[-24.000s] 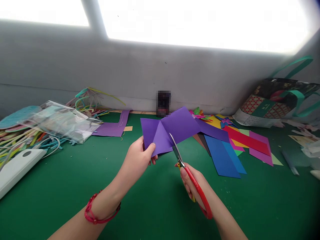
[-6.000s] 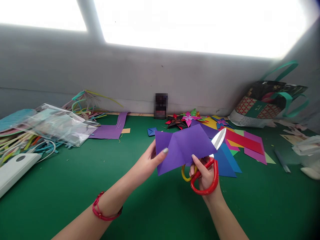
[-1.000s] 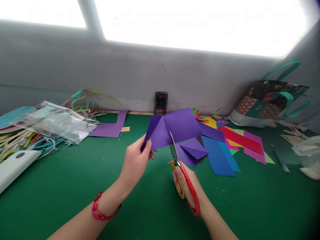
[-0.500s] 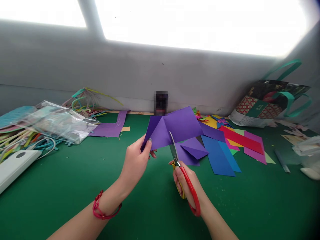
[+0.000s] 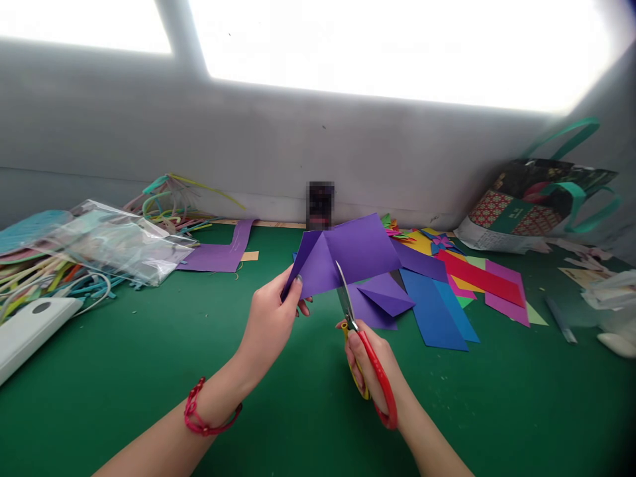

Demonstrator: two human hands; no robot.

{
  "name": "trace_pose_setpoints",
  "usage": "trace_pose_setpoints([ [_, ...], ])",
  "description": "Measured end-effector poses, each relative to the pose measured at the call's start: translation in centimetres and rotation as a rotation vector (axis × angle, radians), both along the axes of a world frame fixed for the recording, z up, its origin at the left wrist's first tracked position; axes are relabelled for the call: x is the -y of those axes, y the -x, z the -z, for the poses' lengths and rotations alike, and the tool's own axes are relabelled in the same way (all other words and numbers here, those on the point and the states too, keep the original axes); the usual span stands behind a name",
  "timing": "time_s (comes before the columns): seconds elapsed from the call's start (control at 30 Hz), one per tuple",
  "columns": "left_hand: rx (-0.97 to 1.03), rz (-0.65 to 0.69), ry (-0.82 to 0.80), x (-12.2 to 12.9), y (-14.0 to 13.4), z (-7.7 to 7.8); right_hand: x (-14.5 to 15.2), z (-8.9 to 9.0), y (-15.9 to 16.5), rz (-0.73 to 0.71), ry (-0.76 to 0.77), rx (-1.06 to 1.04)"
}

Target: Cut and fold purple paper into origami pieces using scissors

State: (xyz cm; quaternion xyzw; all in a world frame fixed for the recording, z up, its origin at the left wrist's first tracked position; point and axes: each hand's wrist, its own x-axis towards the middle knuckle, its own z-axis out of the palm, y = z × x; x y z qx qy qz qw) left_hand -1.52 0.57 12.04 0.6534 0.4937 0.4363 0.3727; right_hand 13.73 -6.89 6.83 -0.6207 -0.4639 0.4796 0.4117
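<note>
My left hand point(image 5: 271, 324) pinches the lower left corner of the folded purple paper point(image 5: 348, 255), thumb on top, holding it up above the green mat point(image 5: 149, 371) at frame centre. My right hand point(image 5: 370, 364) is curled through the red and yellow handles of the scissors point(image 5: 360, 348), whose blades stand narrowly parted against the paper's lower edge. Just right of the blades lies a cut purple piece point(image 5: 380, 301), then coloured sheets point(image 5: 462, 291). A clear plastic bag point(image 5: 114, 242) sits at left.
</note>
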Motion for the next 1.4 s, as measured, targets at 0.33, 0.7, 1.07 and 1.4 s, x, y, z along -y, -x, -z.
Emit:
trace_pose_setpoints([
  [0.33,0.013,0.007,0.007,-0.1,0.0,0.1,0.2,-1.0,0.3,0.032,0.045,-0.005],
  [0.7,-0.010,0.003,0.027,-0.2,0.2,-0.1,0.3,-1.1,0.3,0.042,0.037,0.041],
  [1.07,-0.022,0.007,0.028,-0.1,0.2,-0.1,-0.2,0.4,-0.7,-0.029,-0.071,0.170],
  [1.4,0.033,0.070,0.063,0.1,0.1,-0.4,-0.2,0.8,-0.9,-0.041,-0.099,0.135],
])
